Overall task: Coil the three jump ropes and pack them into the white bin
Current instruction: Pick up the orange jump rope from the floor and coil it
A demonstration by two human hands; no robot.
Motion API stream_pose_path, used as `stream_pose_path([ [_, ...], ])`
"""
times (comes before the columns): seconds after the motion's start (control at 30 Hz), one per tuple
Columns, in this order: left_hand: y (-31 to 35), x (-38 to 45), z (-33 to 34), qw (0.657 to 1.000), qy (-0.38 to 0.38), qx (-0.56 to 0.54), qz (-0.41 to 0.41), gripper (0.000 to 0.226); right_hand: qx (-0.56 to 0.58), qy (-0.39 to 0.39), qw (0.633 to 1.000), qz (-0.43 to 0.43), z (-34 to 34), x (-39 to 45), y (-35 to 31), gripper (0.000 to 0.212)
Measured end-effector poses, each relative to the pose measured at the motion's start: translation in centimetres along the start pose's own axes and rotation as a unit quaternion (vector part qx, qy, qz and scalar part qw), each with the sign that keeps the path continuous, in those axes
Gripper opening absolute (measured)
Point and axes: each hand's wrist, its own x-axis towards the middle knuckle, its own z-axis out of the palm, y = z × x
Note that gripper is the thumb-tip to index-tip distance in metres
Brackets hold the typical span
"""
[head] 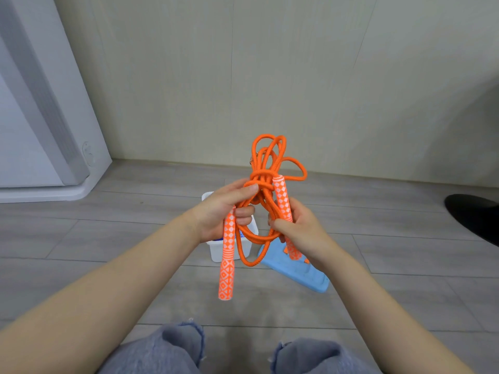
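Seemingly knotted orange jump rope (266,168).

The white bin (216,252) sits mostly hidden behind the left hand (224,211) and orange rope (266,168); its blue contents cannot be identified. At three o'clock, a black object (475,214) is cut by the edge.

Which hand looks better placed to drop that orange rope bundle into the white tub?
Probably the left hand. It grips the orange rope at its wrapped middle and hangs right above the white bin. The right hand only holds one handle, off to the side.
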Motion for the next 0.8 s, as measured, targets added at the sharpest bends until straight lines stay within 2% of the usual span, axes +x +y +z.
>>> stream_pose_path([
  [0.1,-0.2,0.4,0.7,0.996,0.076,0.032,0.036,0.016,-0.018,0.006,1.0,-0.001,0.0,-0.1,-0.1,0.013],
  [0.2,0.0,0.6,0.5,0.991,0.124,0.018,0.053,0.014,-0.011,0.012,1.0,-0.001,-0.5,-0.1,-0.1,0.016],
  [0.33,0.4,0.8,-0.2,0.98,0.182,-0.016,0.077,0.012,0.016,0.005,1.0,0.016,-1.5,-0.4,-0.5,0.009],
  [0.43,0.5,1.1,-0.6,0.971,0.225,-0.027,0.075,0.019,-0.042,-0.015,0.999,0.005,-1.5,-0.6,-1.3,0.014],
  [0.5,0.5,1.1,-0.8,0.968,0.238,-0.018,0.084,0.02,-0.044,-0.007,0.999,-0.012,-1.3,-0.6,-1.7,0.013],
  [0.57,0.4,1.1,-0.8,0.967,0.234,0.014,0.099,0.023,0.011,-0.011,1.0,-0.01,-1.1,-0.7,-2.3,0.013],
  [0.67,0.1,1.0,-0.3,0.967,0.229,0.046,0.101,0.022,0.09,-0.067,0.994,-0.013,-0.9,-0.8,-3.1,0.039],
  [0.73,0.0,1.1,-0.1,0.969,0.223,0.053,0.096,0.014,0.126,-0.103,0.986,-0.038,-0.7,-0.8,-3.4,0.045],
  [0.8,0.1,1.1,0.1,0.969,0.223,0.054,0.09,0.015,0.156,-0.101,0.98,-0.066,-0.4,-0.7,-3.7,0.046],
])
